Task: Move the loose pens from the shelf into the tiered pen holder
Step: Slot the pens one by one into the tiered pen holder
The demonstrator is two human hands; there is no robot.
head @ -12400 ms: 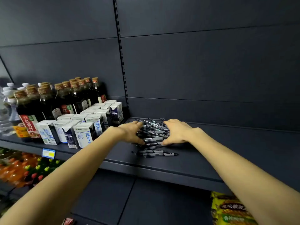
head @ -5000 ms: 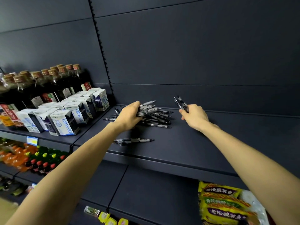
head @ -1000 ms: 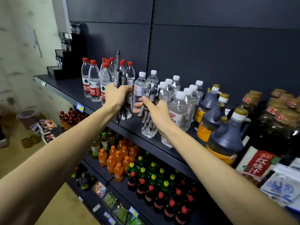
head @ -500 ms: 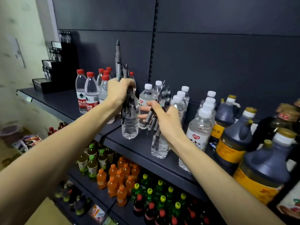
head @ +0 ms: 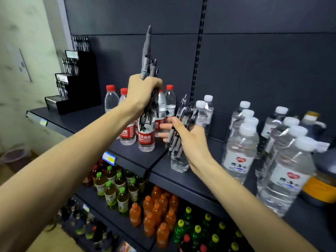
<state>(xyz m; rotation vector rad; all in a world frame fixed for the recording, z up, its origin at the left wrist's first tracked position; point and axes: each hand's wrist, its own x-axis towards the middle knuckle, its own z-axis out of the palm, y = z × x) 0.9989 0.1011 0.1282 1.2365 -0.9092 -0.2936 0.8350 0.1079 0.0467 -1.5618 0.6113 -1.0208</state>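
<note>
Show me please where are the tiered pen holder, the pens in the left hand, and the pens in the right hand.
tiered pen holder point(head: 80, 91), head view, black stepped side wall.
pens in the left hand point(head: 147, 51), head view, barrels above the fist.
pens in the right hand point(head: 183, 113), head view, upper barrels above the fingers.

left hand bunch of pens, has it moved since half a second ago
Yes. The left hand with its bunch of pens has come nearer the tiered pen holder: it now overlaps the red-capped bottles.

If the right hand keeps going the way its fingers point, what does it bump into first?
Probably the red-labelled water bottles: the right hand, gripping pens, points its fingers left at them. Depth is unclear.
</note>
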